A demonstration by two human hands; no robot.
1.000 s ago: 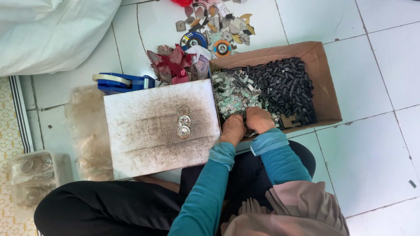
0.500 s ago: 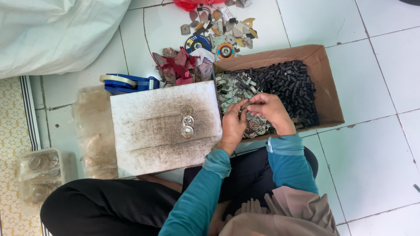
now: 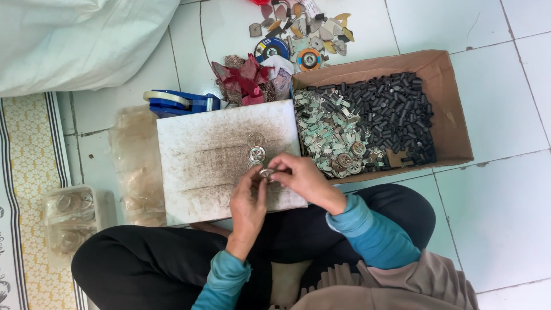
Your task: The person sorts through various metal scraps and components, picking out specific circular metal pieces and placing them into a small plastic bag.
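Stained white board on lap, white tiled floor, cardboard box beside.

The floor was of pale square tiles with dark joints. On it, right of centre, sat an open cardboard box. A smudged white board lay just left of the box, touching it. Beyond the board lay a blue tape dispenser and crumpled red scraps; farther off, scattered small discs. A white sack filled the far left, a patterned mat the left edge.
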